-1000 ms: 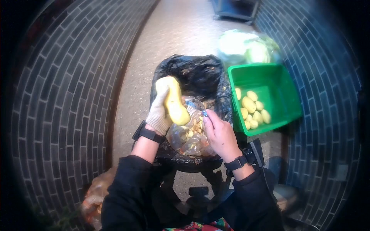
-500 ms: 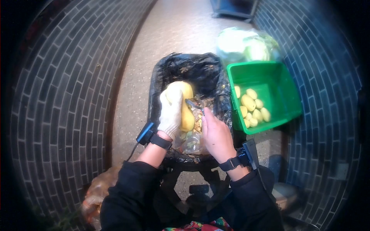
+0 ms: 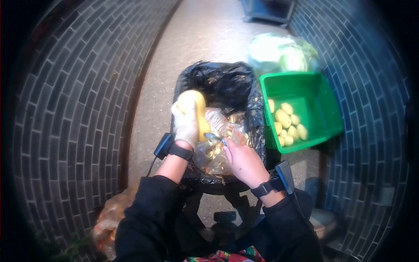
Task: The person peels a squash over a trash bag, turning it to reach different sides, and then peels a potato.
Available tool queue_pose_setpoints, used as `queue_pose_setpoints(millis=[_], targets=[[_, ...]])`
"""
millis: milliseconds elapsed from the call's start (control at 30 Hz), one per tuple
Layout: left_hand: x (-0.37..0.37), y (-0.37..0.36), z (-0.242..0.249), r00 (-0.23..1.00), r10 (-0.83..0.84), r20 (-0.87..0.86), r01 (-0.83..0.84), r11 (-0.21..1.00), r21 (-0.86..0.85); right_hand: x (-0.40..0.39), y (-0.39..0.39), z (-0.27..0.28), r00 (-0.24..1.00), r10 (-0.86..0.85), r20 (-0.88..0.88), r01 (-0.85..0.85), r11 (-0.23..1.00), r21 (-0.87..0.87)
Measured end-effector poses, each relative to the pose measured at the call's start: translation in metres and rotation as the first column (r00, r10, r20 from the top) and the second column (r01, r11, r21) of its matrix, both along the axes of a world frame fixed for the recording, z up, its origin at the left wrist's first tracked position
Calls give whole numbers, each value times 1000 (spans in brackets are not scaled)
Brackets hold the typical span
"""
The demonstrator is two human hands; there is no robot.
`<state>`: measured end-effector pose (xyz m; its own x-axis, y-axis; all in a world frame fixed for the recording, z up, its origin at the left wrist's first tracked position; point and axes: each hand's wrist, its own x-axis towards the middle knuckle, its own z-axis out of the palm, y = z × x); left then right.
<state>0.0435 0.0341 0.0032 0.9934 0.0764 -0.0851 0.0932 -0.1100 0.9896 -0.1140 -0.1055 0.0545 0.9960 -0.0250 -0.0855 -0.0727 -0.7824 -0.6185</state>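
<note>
A long yellow squash (image 3: 192, 101) is held upright over the bin by my left hand (image 3: 185, 126), which wears a white knitted glove. My right hand (image 3: 244, 159) is bare and closed around the handle of a peeler (image 3: 212, 136). The peeler's head is at the lower right side of the squash; whether it touches the skin is hard to tell. Beneath both hands stands a bin lined with a black bag (image 3: 224, 70). Peelings and clear plastic (image 3: 214, 162) lie inside it.
Right of the bin, a green crate (image 3: 314, 87) holds several peeled potatoes (image 3: 283, 118). Behind it lies a clear bag of leafy vegetables (image 3: 290, 54). An orange-tinted bag (image 3: 111, 216) is at lower left. Brick walls (image 3: 87, 87) rise on both sides.
My left hand and the squash have shifted left. The peeler has moved down and slightly left, from the squash's middle towards its lower part. More plastic shows in the bin.
</note>
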Motion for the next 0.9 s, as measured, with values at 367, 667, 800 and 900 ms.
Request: queue_pose_setpoints(millis=[367,667,800,900], targets=[[-24,-21,2,971,-225,85,225,974,8,11,-13,9,957,-263,124,239,954,180],[-35,-21,8,996,-83,-13,83,997,-1,12,3,-30,969,-138,205,152,987,-54],[-14,-8,-24,989,-137,-59,136,990,-22,7,6,-2,996,-79,52,80,996,-27],[-10,-3,-32,999,-26,32,21,988,156,1,0,-7,998,-54,37,53,999,11]])
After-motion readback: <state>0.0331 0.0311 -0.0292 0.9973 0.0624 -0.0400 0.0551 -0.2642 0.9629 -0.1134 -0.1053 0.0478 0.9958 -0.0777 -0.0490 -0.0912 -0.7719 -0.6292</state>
